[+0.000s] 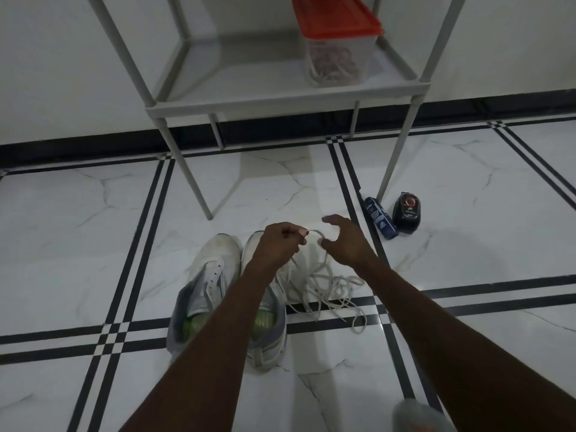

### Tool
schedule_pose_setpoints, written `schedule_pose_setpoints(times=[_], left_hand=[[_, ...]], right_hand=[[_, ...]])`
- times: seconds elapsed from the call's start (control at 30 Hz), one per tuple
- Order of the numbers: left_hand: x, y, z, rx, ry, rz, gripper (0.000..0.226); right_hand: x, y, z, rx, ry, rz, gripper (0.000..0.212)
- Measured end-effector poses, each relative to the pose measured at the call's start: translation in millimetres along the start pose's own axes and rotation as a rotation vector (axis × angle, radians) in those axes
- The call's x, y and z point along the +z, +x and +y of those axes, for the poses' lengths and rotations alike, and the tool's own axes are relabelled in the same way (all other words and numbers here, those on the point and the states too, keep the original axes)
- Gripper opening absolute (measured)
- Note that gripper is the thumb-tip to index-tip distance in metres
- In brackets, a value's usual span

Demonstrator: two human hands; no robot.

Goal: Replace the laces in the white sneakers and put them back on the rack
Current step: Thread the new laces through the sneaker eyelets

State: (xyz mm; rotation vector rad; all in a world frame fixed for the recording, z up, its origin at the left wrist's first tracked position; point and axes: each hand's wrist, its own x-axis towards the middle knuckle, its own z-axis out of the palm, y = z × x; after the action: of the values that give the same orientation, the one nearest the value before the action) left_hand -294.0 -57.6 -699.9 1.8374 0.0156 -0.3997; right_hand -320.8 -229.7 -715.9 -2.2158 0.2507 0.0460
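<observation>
Both our hands work over the toe of the right-hand shoe: our left hand [277, 244] is curled, pinching a lace end between thumb and fingertips, while our right hand [343, 241] hangs beside it with fingers spread and loosely bent, holding nothing, apparently ready to catch the loop between them.

Beyond them stands the grey rack [280, 101], its low shelf carrying only a clear tub with a red lid [336, 42], so the shoes can go back there later. On the marble floor [93, 219] the white sneakers [215, 275] sit side by side, toes toward the rack and heels toward us, which keeps the eyelets within reach; the left one shows bare eyelets. Just right of them the loose white laces [330, 288] lie tangled, touching the right shoe, close enough to draw from. Near the rack's leg lie a blue tube [380, 218] and a black polish applicator [406, 212], set aside.
</observation>
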Motion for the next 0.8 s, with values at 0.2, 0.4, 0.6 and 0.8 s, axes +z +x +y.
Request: schedule_pose_setpoints(times=[0.2, 0.4, 0.6, 0.8], left_hand=[[-11.5, -15.0, 14.8, 0.085, 0.066, -0.005, 0.015], [-34.2, -23.0, 20.7, 0.001, -0.026, -0.045, 0.036], [-49.5, -33.0, 21.9, -0.004, -0.031, -0.091, 0.036], [-44.1, -41.2, 23.9, 0.053, 0.016, -0.133, 0.039]], right_hand=[[-8.8, -15.2, -34.1, -0.115, 0.078, -0.295, 0.014], [-41.1, -0.8, -8.8, 0.13, -0.014, 0.229, 0.023], [-50.0, -6.1, -20.9, -0.056, -0.123, -0.101, 0.059], [-10.7, -16.9, -56.0, -0.182, 0.008, -0.378, 0.016]])
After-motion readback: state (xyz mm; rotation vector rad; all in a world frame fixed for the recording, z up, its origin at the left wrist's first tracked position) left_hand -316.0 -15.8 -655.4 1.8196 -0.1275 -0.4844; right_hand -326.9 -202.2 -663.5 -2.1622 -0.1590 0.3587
